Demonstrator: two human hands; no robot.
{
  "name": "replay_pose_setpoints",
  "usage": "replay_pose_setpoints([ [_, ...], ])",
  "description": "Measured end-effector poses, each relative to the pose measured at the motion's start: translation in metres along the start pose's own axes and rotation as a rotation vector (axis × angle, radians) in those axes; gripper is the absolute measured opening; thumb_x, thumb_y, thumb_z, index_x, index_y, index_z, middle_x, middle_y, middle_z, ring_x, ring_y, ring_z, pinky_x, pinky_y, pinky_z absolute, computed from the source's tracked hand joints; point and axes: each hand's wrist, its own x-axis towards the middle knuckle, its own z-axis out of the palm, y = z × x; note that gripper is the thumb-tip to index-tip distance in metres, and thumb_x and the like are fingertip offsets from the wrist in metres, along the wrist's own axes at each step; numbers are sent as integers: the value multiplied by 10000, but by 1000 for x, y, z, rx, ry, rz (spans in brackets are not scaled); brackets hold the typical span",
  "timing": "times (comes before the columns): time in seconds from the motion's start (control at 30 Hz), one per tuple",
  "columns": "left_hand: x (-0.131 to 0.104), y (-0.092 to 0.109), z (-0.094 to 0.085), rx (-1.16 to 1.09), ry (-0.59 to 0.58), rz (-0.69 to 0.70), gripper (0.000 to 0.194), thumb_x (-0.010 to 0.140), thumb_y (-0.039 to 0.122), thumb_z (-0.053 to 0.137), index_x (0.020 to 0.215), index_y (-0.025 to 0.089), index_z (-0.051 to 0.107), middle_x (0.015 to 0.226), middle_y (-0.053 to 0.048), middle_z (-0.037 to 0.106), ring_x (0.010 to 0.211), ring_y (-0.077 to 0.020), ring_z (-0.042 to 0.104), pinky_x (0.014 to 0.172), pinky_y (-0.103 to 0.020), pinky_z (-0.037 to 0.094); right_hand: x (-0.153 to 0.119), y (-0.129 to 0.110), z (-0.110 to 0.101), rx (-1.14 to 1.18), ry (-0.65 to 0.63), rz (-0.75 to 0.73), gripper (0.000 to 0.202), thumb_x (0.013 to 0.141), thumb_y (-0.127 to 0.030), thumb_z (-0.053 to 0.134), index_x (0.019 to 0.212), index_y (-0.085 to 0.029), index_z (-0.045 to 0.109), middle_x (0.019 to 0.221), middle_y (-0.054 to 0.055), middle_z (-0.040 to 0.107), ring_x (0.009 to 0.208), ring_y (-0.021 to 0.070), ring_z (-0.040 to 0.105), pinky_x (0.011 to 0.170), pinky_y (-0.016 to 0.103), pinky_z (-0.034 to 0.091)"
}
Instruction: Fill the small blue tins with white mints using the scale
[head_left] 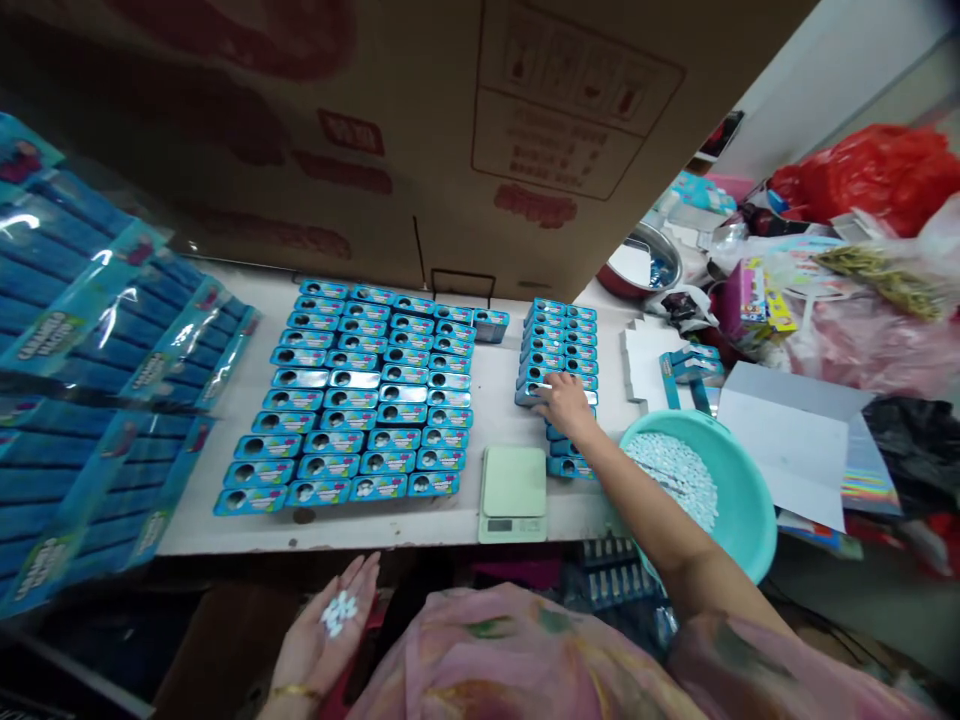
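My left hand [327, 630] is palm up below the table's front edge, fingers extended, with a small heap of white tablets [340, 612] lying on it. My right hand [564, 402] reaches over the right-hand block of small blue tins [545, 345], its fingers bent at a tin in the left column; their exact grip is too small to make out. A larger block of blue tins [349, 398] stands in rows at the left. Between the blocks, a pale green scale [514, 482] sits near the front edge. A turquoise basin [750, 500] of white tablets is beneath my right forearm.
A big cardboard box [420, 130] rises behind the tins. Wrapped packs of blue boxes [67, 290] stack up at the far left. To the right are a metal bowl [664, 245], white papers [784, 430], plastic bags and a red bag [870, 175].
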Motion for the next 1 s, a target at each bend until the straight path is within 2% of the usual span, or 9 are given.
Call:
replay_pose_setpoints([
  [0.1, -1, -9, 21, 23, -67, -20, 473, 845, 139, 312, 1313, 82, 277, 947, -190, 633, 892, -241, 598, 676, -315, 543, -13, -7, 18, -101, 4, 26, 167, 787, -208, 490, 869, -202, 636, 1037, 85, 521, 919, 223, 403, 718, 341, 315],
  [0.2, -9, -19, 34, 47, -131, -35, 477, 838, 119, 320, 1311, 70, 276, 969, -207, 621, 915, -254, 586, 690, -324, 538, -17, -14, 20, -126, 55, -11, 198, 809, -149, 434, 802, -188, 628, 1094, 81, 493, 981, 228, 367, 753, 354, 298],
  [0.3, -16, -31, 36, 87, -155, -53, 464, 836, 111, 318, 1296, 60, 297, 959, -211, 622, 902, -255, 592, 689, -321, 536, -41, -29, 1, -121, 83, -121, 193, 809, -141, 428, 854, -192, 608, 1119, 79, 472, 985, 226, 364, 793, 365, 286],
  [0.43, -20, -48, 33, 147, -163, -91, 435, 830, 100, 325, 1256, 13, 331, 918, -218, 629, 873, -252, 604, 684, -314, 535, -82, -63, -21, -91, -7, -258, 201, 807, -126, 417, 881, -193, 591, 1025, 81, 505, 869, 204, 415, 744, 349, 311],
  [0.57, -21, -63, 39, 198, -224, -143, 367, 819, 104, 347, 1163, 5, 427, 932, -219, 623, 883, -248, 602, 699, -310, 528, -103, -83, -18, -35, -93, -291, 189, 820, -139, 414, 876, -190, 587, 968, 76, 536, 834, 195, 445, 730, 343, 329],
  [0.77, -23, -77, 53, 259, -289, -217, 276, 809, 105, 353, 1006, 41, 536, 944, -182, 629, 881, -232, 603, 717, -308, 521, -139, -90, -20, 170, -46, -243, 270, 832, -297, 449, 1064, -187, 529, 1087, 83, 536, 932, 199, 462, 776, 323, 348],
  [0.87, -23, -86, 55, 290, -308, -263, 260, 801, 99, 365, 967, 44, 558, 953, -177, 627, 893, -229, 598, 735, -306, 515, -172, -106, -16, 294, -178, -317, 212, 824, -297, 464, 970, -189, 576, 928, 65, 593, 833, 168, 508, 738, 292, 375],
  [0.93, -23, -89, 54, 302, -309, -278, 256, 797, 97, 370, 952, 44, 567, 959, -178, 624, 896, -228, 597, 739, -305, 513, -190, -111, -5, 388, -229, -250, 181, 805, -291, 496, 921, -189, 591, 859, 55, 603, 812, 158, 525, 736, 277, 395],
  [1.0, -22, -90, 52, 296, -292, -265, 259, 794, 96, 371, 953, 46, 569, 957, -178, 624, 892, -225, 598, 732, -304, 515, -201, -106, 8, 498, -173, -56, 183, 796, -260, 500, 940, -182, 581, 875, 59, 603, 834, 155, 536, 743, 274, 420],
])
